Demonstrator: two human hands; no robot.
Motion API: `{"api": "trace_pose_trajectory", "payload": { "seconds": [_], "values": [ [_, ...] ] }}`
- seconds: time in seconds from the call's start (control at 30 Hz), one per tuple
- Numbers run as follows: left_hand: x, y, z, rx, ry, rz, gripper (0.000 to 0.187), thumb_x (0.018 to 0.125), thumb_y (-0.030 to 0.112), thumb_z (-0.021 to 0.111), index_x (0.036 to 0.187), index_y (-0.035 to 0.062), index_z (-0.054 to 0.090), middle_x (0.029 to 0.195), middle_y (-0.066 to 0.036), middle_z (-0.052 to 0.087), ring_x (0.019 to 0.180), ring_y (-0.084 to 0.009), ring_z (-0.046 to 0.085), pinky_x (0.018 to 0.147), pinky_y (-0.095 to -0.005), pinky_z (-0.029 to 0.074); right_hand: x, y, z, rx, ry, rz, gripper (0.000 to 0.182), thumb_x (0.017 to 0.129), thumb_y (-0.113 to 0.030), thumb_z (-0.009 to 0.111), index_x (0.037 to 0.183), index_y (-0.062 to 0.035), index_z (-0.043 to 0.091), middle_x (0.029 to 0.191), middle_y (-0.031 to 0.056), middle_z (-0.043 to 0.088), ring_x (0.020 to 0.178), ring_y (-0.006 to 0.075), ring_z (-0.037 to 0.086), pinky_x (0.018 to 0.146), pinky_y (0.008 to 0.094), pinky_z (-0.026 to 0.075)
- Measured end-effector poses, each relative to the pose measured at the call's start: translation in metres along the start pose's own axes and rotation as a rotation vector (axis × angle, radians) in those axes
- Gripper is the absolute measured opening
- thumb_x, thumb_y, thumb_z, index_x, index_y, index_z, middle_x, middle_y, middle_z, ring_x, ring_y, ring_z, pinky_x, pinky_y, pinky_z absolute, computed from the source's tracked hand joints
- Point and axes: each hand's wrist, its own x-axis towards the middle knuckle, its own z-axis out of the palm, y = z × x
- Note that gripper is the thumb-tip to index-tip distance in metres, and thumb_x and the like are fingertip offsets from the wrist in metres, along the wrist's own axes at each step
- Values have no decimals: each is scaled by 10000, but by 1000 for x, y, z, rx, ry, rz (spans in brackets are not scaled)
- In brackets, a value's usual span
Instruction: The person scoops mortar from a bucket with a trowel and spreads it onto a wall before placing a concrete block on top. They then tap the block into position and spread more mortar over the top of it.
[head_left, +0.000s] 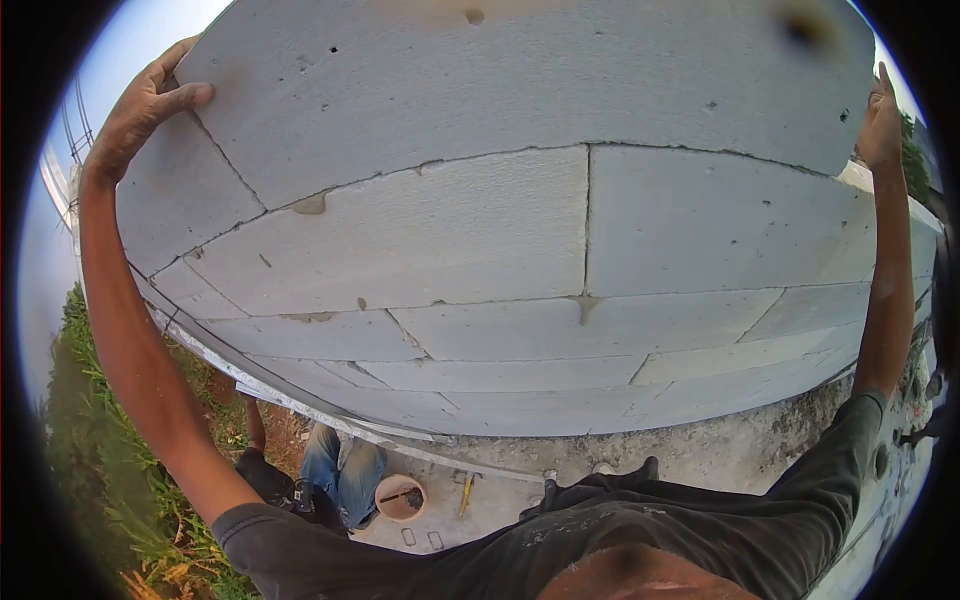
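A large grey aerated concrete block (pixel 540 80) sits in the top visible course of a block wall, with both my hands at its ends. My left hand (pixel 145 110) grips the upper left end, thumb pressed on the front face and fingers going behind the edge. At the opposite end, my right hand (pixel 880 130) is pressed to the side of the block, its fingers pointing up and partly hidden. Below, a wall block (pixel 430 230) and a neighbouring block (pixel 730 220) meet at a thin vertical joint. Grey mortar (pixel 311 204) bulges from the seam under the held block.
A long pale straight bar (pixel 290 400) runs along the wall's left side. On the ground stand a bucket (pixel 401 498) with dark material in it and a yellow-handled hammer (pixel 466 494). Another person in jeans (pixel 345 470) is at lower left, near green plants (pixel 110 450).
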Motion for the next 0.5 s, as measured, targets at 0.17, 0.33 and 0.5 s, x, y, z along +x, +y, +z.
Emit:
{"api": "trace_pose_trajectory", "payload": {
  "seconds": [0.17, 0.33, 0.5],
  "values": [
    [0, 10, 5, -57, 8, -48, 1080, 530, 676, 848, 1430, 147, 572, 1251, -208, 666, 1209, -369, 624, 1131, -585, 379, -6, -47, -19, 248, 55, -186, 632, 1080, -391, 290, 1606, -64, 162, 1670, 229, 115, 1560, 344, 65, 1279, 483, 40],
    [3, -5, 12, -58, 97, -59, 1098, 514, 650, 861, 1439, 139, 560, 1212, -209, 685, 1178, -372, 642, 1112, -570, 406, 35, 22, 11, -423, -770, -502, 915, 929, -798, 138, 1593, -173, 224, 1631, 198, 241, 1499, 399, 217, 1218, 575, 85],
    [-2, 12, 10, -112, 48, -54, 1076, 524, 617, 871, 1428, 119, 568, 1197, -215, 692, 1157, -368, 656, 1111, -559, 411, -18, 5, 39, -474, -469, -442, 707, 1003, -601, 271, 1493, -104, 380, 1504, 159, 415, 1382, 312, 384, 1153, 488, 267]
  ]
}}
